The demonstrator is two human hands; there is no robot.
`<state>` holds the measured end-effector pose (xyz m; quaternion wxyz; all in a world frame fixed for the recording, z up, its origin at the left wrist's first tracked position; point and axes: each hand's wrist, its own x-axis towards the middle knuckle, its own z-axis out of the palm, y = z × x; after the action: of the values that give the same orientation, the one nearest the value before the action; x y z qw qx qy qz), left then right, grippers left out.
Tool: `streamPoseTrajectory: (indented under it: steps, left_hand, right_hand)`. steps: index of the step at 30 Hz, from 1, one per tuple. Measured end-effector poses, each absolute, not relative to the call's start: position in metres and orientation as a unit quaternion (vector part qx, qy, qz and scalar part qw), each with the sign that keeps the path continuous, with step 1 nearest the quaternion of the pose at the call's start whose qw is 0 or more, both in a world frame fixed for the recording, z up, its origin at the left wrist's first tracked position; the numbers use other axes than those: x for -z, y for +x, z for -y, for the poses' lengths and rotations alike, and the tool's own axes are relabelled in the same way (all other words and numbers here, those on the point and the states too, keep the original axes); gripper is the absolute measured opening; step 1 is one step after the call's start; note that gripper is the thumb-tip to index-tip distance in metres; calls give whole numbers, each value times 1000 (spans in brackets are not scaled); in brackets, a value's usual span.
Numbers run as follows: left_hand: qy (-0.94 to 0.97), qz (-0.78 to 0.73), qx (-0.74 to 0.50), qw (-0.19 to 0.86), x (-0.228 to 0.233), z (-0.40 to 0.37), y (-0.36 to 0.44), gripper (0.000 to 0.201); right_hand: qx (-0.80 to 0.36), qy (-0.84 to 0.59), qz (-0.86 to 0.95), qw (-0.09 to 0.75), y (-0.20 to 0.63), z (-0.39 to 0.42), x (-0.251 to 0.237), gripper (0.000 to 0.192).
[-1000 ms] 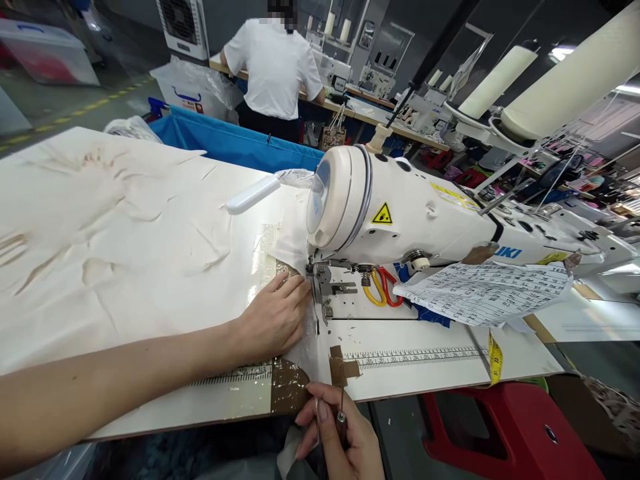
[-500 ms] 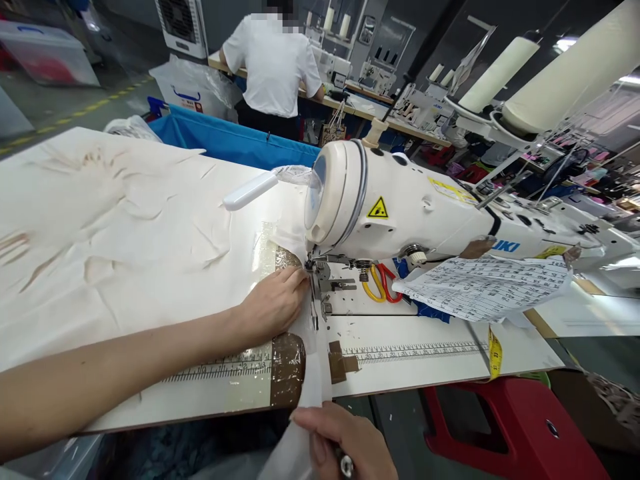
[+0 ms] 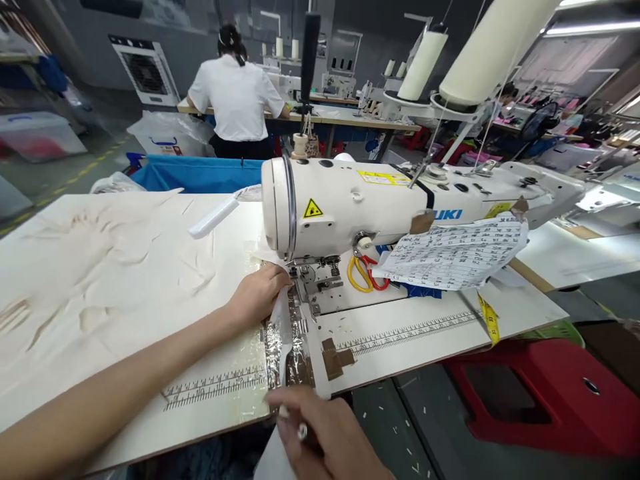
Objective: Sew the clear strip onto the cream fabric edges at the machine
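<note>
A white sewing machine [image 3: 320, 207] stands on the table. Close to its needle area, my left hand [image 3: 263, 292] is closed on a white fabric strip [image 3: 283, 323], fingertips beside the presser foot. From there the strip hangs toward me, twisted and narrow, over brown tape on the table edge. My right hand [image 3: 330, 430], low in the view and slightly blurred, pinches the strip between thumb and forefinger. Tucked in that palm is a slim dark tool [image 3: 302, 432] with a shiny metal end; its kind cannot be made out.
Scissors [image 3: 361, 273] with yellow and red handles lie behind the needle area. A handwritten paper [image 3: 455, 257] hangs on the machine arm. A tape measure [image 3: 489, 320] drapes over the table edge above a red stool [image 3: 560, 393]. A person [image 3: 233, 93] sits ahead.
The camera view has turned, so the machine appears further left and more level. The strip between my hands now looks narrower and twisted, baring more brown tape. Both hands keep their hold.
</note>
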<state>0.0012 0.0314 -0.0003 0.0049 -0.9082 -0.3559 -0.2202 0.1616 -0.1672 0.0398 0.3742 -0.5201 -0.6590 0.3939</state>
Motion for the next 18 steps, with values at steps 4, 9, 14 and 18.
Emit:
streamPoseTrajectory:
  steps: [4, 9, 14, 18]
  left_hand:
    - [-901, 293, 313, -70, 10, -40, -8, 20]
    - [-897, 275, 327, -116, 9, -45, -11, 12]
    - [-899, 276, 325, -102, 11, -45, -11, 15]
    - [-897, 285, 328, -78, 10, -44, -9, 17]
  right_hand:
    - [-401, -520, 668, 351, 179, 153, -23, 35]
    - [-281, -516, 708, 391, 190, 133, -24, 31]
    - [-78, -576, 720, 379, 187, 100, -5, 35]
    - [-6, -600, 713, 362, 176, 83, 5, 33]
